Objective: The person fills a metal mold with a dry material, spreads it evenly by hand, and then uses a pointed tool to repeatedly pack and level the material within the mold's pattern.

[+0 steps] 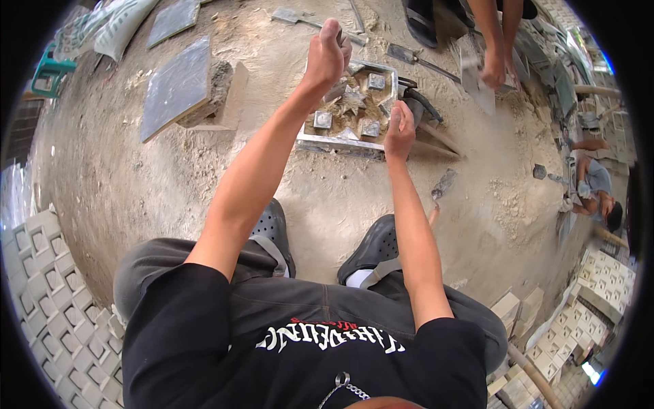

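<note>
A square metal mould (340, 141) lies on the dusty ground in front of me. Inside it are a star-shaped metal piece (353, 101) and small square metal blocks (370, 127) amid brownish, sandy material. My left hand (328, 60) is raised over the mould's far left side, fingers curled closed with the thumb on top; what it may hold is hidden. At the mould's right edge, my right hand (400, 133) has its thumb on the inner side and its fingers along the outside. Black curved handles (421, 102) stick out just beyond it.
Flat grey slabs (178, 80) lie at left. A trowel (443, 184) lies right of the mould, a flat-bladed tool (402, 53) beyond it. Another person's hand (494, 71) works at far right; someone else (599, 184) crouches further off. Patterned blocks (61, 300) are stacked at left.
</note>
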`<state>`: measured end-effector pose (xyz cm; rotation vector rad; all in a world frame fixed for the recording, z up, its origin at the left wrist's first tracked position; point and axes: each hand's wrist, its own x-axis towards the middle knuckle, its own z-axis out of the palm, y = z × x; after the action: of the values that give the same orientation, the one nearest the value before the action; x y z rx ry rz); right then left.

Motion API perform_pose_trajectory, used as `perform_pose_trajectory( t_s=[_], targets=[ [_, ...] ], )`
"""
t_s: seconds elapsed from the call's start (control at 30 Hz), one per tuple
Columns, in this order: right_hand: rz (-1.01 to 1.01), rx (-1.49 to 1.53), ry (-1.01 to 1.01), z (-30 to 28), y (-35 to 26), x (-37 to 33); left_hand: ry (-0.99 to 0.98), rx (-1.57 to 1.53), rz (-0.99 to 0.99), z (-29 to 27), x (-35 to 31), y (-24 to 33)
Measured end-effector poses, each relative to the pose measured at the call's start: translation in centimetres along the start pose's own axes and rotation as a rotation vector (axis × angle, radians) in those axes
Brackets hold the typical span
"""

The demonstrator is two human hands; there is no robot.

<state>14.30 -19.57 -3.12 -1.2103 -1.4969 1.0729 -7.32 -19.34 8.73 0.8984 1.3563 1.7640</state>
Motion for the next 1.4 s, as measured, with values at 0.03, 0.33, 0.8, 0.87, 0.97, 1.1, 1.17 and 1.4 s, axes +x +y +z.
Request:
perform_pose_trajectory(
  t_s=[0.03, 0.33, 0.8, 0.87, 0.97, 1.1, 1.17, 1.4],
  targets=[
    [-0.011, 0.006, -0.002, -0.2, 0.1, 0.2, 0.019, 0.006, 0.0, 0.0, 0.6, 0.4],
    [-0.034, -0.007, 0.012, -0.7, 0.8, 0.9, -0.009, 0.089, 0.039, 0.3, -0.1, 2.1],
    [-0.006, -0.06, 0.006, -0.2, 0.6, 0.6, -0.011, 0.261, 0.138, -0.1, -2.2, -1.8],
    [-0.015, -0.035, 0.01, -0.3, 0.2, 0.4, 0.021, 0.278, 0.03, 0.3, -2.1, -1.0],
    [-0.006, -0.033, 0.021, -0.6, -0.5, 0.3, 0.021, 0.209, 0.049, 0.5, -2.0, 2.4],
    [-0.013, -0.025, 0.017, -0.3, -0.3, 0.1, -0.013, 0.199, 0.021, -1.3, -2.4, -0.9],
    [-0.024, -0.078, 0.034, -0.4, -0.8, 0.7, 0.008, 0.224, 0.022, -1.2, -3.1, -1.3],
    [-0.312, -0.007, -0.322, 2.8, -9.0, 2.0, -0.281, 0.389, -0.021, -2.0, -3.2, 0.8]
  ],
)
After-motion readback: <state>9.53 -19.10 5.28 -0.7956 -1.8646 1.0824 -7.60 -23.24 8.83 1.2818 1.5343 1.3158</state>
